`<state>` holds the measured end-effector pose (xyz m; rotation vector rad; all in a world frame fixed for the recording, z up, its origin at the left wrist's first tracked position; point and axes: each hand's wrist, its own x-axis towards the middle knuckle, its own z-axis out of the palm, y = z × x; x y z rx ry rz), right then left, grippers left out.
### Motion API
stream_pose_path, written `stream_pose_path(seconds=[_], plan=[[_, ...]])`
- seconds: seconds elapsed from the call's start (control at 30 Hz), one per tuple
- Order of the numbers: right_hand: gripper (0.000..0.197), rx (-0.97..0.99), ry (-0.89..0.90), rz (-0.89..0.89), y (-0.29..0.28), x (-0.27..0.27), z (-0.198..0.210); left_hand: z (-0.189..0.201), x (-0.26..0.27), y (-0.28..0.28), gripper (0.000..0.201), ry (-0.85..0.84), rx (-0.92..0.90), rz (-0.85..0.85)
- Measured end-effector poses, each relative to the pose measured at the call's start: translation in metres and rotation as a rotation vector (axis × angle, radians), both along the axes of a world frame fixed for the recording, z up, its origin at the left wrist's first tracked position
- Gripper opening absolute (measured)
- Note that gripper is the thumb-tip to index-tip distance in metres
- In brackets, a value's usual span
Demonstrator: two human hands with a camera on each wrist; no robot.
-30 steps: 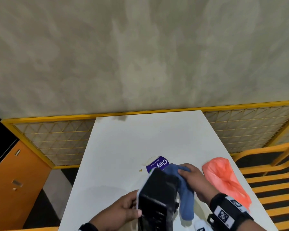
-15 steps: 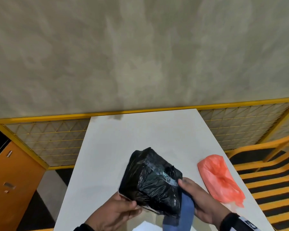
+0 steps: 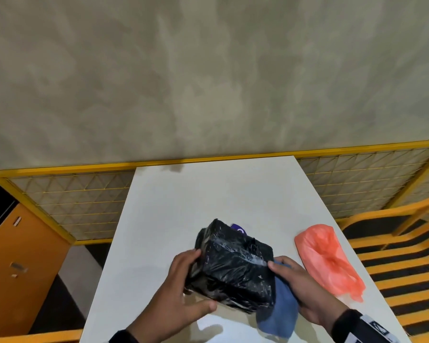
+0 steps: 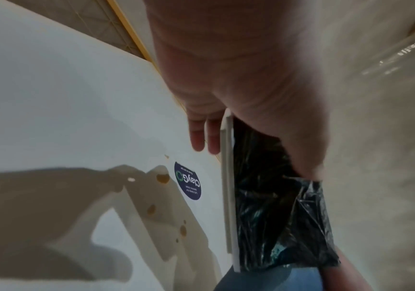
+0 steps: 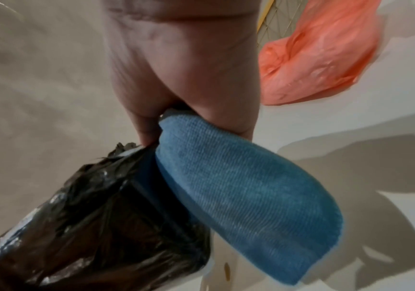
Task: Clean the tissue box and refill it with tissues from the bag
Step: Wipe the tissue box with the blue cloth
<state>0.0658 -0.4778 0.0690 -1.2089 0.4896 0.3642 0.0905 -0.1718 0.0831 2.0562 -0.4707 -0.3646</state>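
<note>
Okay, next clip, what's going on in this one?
A person stands at a white table and holds a tissue box, wrapped in black plastic, above it with both hands. The left hand grips the box's left end. The right hand holds a blue cloth against the right end, which looks like wiping. An orange plastic bag lies untouched on the table to the right, so refilling has not begun.
</note>
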Motion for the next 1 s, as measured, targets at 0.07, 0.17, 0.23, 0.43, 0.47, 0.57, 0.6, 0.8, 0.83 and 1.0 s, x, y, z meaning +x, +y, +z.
stream_pose_path(seconds=[0.07,0.17,0.23,0.43,0.47,0.57,0.6,0.8,0.83,1.0], plan=[[0.028,-0.059,0.002,-0.001,-0.008,-0.004,-0.003,0.004,-0.004,-0.003,0.077,0.152,0.067,-0.052],[0.038,-0.212,-0.012,0.049,-0.016,-0.009,-0.006,-0.004,-0.012,-0.008,0.065,0.369,0.101,-0.143],[0.038,-0.307,-0.037,0.114,-0.016,-0.011,-0.009,-0.016,-0.02,-0.008,0.069,0.439,0.053,-0.16],[0.021,-0.454,-0.057,0.166,-0.001,-0.014,-0.023,-0.051,-0.027,-0.008,0.111,0.484,-0.007,-0.118],[0.02,-0.455,-0.053,0.168,0.001,-0.013,-0.025,-0.054,-0.027,-0.008,0.121,0.483,-0.001,-0.11],[0.016,-0.489,-0.064,0.185,0.005,-0.008,-0.03,-0.062,-0.024,-0.006,0.138,0.456,0.009,-0.078],[0.013,-0.505,-0.075,0.194,0.005,-0.007,-0.033,-0.065,-0.023,-0.005,0.142,0.429,0.025,-0.065],[0.009,-0.538,-0.062,0.21,0.005,0.0,-0.038,-0.075,-0.02,-0.008,0.143,0.248,0.185,-0.046],[0.009,-0.547,-0.064,0.213,0.004,0.0,-0.036,-0.074,-0.02,-0.01,0.143,0.21,0.227,-0.047],[0.014,-0.792,-0.184,0.153,-0.006,0.004,-0.024,-0.062,-0.019,-0.014,0.151,0.038,0.474,-0.052]])
